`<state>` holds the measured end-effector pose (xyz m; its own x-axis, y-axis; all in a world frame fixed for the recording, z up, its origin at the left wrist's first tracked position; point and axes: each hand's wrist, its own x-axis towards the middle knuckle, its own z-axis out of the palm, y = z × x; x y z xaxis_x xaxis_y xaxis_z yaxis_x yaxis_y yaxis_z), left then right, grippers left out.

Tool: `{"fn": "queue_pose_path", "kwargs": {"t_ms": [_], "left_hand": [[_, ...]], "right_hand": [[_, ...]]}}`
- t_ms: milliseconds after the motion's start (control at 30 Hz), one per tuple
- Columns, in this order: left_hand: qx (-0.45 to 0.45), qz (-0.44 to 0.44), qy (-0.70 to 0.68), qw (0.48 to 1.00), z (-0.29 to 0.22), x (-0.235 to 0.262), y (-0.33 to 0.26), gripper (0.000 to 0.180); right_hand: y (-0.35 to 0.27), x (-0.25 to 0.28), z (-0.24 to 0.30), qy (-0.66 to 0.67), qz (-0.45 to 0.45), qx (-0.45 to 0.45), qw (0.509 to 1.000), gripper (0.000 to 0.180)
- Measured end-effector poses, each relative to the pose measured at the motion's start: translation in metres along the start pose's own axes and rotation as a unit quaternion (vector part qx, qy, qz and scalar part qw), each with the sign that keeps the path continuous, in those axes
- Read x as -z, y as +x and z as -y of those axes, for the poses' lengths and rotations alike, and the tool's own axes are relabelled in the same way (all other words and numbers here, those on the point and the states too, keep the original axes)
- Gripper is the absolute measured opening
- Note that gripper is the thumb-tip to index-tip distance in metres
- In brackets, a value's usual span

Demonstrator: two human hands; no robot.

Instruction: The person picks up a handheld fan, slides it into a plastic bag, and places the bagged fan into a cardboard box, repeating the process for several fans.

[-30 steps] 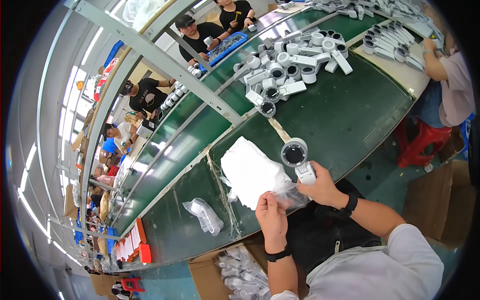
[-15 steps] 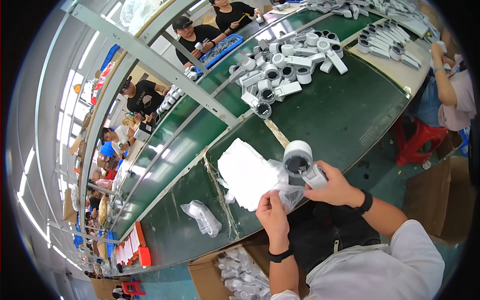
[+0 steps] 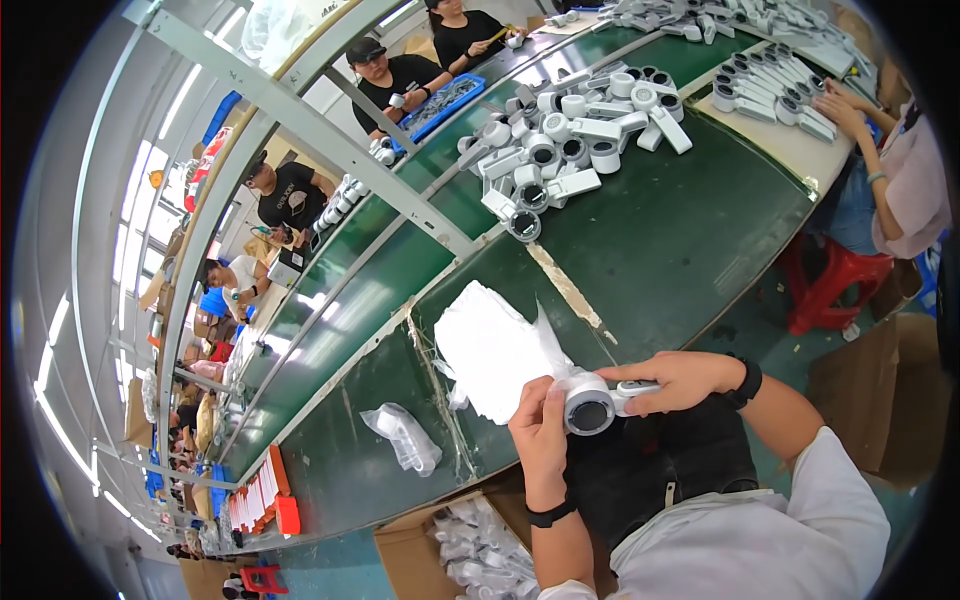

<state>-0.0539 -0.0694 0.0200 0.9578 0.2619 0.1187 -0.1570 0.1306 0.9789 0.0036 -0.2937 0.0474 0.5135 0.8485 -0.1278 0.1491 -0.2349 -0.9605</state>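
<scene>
My right hand (image 3: 690,381) is closed on the handle of a white handheld device (image 3: 590,408) with a round, dark-faced head. The device lies sideways above the table's near edge. My left hand (image 3: 540,425) pinches a thin clear plastic bag (image 3: 568,378) right beside the head; how far the bag covers the head I cannot tell. Just beyond my hands is a stack of white plastic bags (image 3: 490,350). To its left a bagged device (image 3: 403,438) rests on the green table (image 3: 690,250).
A large heap of like devices (image 3: 570,140) covers the table's far part. Below the near edge stands a carton (image 3: 410,550) of bagged devices. Orange boxes (image 3: 262,495) sit at the left end. A metal frame (image 3: 350,160) rises over the table. Co-workers sit across and at right.
My right hand has lowered the device and turned it sideways, bringing its head down to my left hand and the clear bag. At right, a co-worker's hands have moved over the laid-out devices.
</scene>
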Motion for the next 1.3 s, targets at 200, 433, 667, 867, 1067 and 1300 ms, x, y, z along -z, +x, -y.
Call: {"fn": "queue_pose_path", "kwargs": {"t_ms": [200,433,667,867,1067,1300], "left_hand": [[-0.175,-0.046,0.225,0.957,-0.007,-0.013,-0.009,0.008],[-0.258,0.075,0.297,0.916,0.003,-0.044,-0.026,0.01],[-0.14,0.056,0.082,0.985,0.021,-0.035,-0.048,0.02],[0.053,0.061,-0.093,0.992,0.045,-0.027,-0.043,0.046],[0.095,-0.003,-0.265,0.96,0.022,0.018,-0.042,0.035],[-0.077,-0.354,0.101,0.927,-0.041,0.117,-0.051,0.026]], "right_hand": [[0.014,-0.036,-0.019,0.044,-0.144,-0.022,0.988,0.063],[0.044,-0.06,-0.047,0.215,-0.33,0.106,0.913,0.063],[0.046,-0.056,-0.054,0.262,-0.387,0.172,0.867,0.059],[0.051,-0.074,-0.025,-0.047,-0.438,0.187,0.878,0.039],[0.055,-0.07,-0.008,0.028,-0.479,0.173,0.86,0.011],[0.063,-0.054,-0.032,-0.045,-0.334,0.131,0.932,0.012]]}}
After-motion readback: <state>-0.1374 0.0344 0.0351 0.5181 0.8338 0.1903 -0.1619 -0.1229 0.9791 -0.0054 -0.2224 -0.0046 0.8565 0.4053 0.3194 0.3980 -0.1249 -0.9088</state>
